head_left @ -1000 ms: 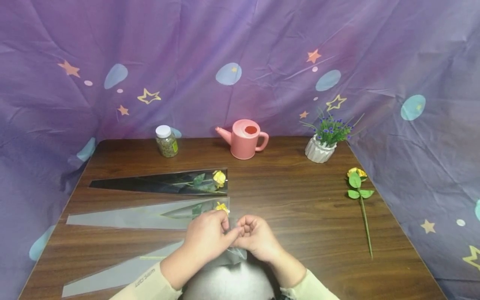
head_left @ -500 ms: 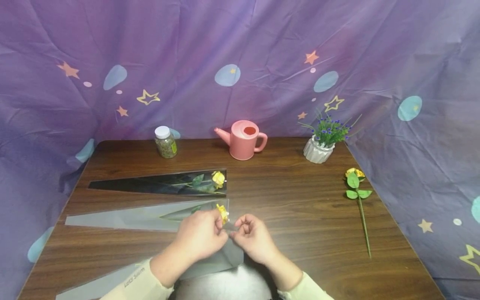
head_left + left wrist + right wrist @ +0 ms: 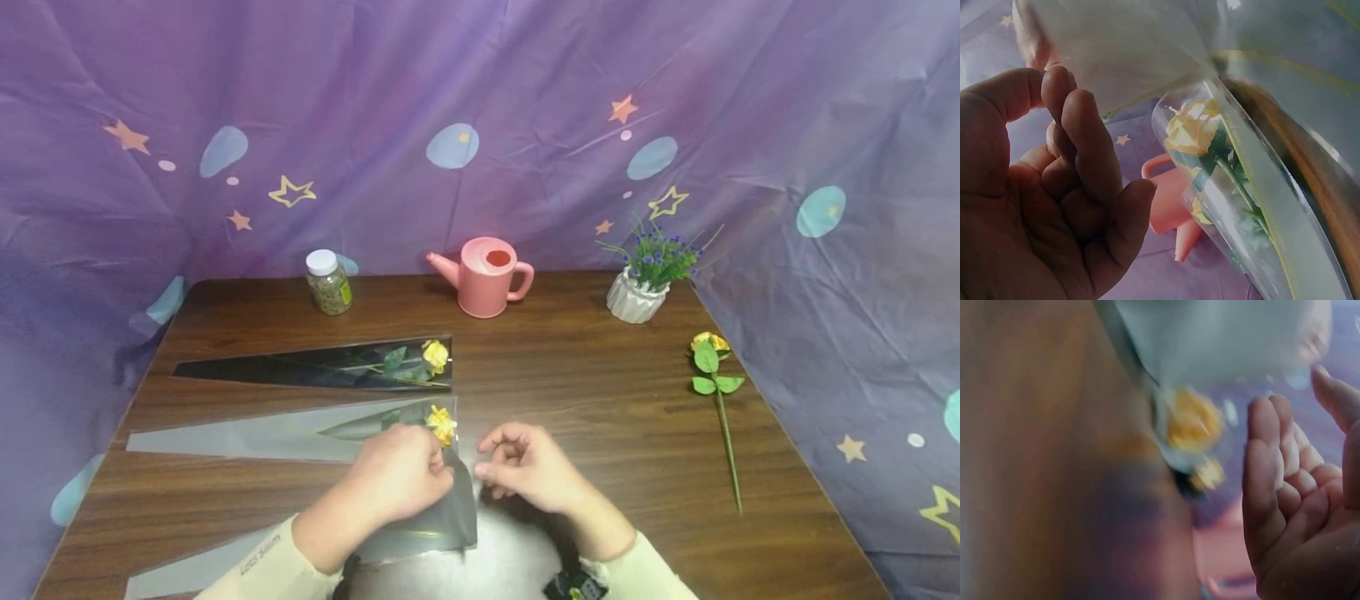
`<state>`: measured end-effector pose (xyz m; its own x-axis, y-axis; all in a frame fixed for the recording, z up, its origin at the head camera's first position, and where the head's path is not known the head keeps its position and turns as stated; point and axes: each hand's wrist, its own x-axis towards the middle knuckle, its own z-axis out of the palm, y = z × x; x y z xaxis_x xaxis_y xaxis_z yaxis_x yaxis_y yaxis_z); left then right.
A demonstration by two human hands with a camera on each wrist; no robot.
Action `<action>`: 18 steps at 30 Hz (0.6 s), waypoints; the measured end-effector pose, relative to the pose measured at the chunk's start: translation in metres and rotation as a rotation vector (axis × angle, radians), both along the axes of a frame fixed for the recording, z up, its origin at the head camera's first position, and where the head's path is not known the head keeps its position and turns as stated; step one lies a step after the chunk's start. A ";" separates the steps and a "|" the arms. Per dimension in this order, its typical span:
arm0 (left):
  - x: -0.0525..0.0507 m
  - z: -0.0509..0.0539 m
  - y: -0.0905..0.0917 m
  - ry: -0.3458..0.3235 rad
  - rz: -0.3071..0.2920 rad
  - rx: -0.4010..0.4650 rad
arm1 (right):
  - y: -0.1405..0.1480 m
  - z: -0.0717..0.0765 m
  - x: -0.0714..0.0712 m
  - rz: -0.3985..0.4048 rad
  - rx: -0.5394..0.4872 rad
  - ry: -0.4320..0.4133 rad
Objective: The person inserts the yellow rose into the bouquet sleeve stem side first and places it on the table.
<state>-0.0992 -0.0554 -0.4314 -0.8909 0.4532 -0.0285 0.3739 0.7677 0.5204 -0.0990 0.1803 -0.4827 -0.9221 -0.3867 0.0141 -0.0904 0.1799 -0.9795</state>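
My left hand (image 3: 397, 473) pinches the mouth edge of a grey, see-through flower sleeve (image 3: 448, 518) near the front of the table. The sleeve's wide end is lifted; its narrow part (image 3: 191, 568) lies to the left, beyond my forearm. In the left wrist view, the translucent film (image 3: 1129, 56) spreads out beside the thumb and fingertips. My right hand (image 3: 531, 468) is just right of the sleeve, apart from it, fingers loosely bent and holding nothing. Right behind my left hand, a wrapped yellow rose (image 3: 441, 425) lies in another grey sleeve (image 3: 225, 435).
A black-backed sleeve (image 3: 255, 368) with a yellow rose lies farther back. A loose yellow rose (image 3: 722, 417) lies at the right. Along the back stand a white-lidded jar (image 3: 330, 287), a pink watering can (image 3: 483, 283) and a white flowerpot (image 3: 636, 297).
My hands were close together at the sleeve's mouth. The right hand has let go and moved off to the right, while the left keeps hold; the sleeve's wide end now hangs more spread out.
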 end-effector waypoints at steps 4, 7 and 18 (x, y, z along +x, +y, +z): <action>-0.001 0.001 -0.002 0.003 -0.029 -0.023 | 0.041 0.022 -0.019 -0.208 0.081 0.119; -0.003 0.001 -0.003 0.008 -0.035 -0.035 | 0.078 0.038 -0.035 -0.368 0.199 0.226; 0.000 0.001 -0.003 0.016 -0.029 -0.032 | 0.215 0.045 -0.078 -0.711 0.960 0.245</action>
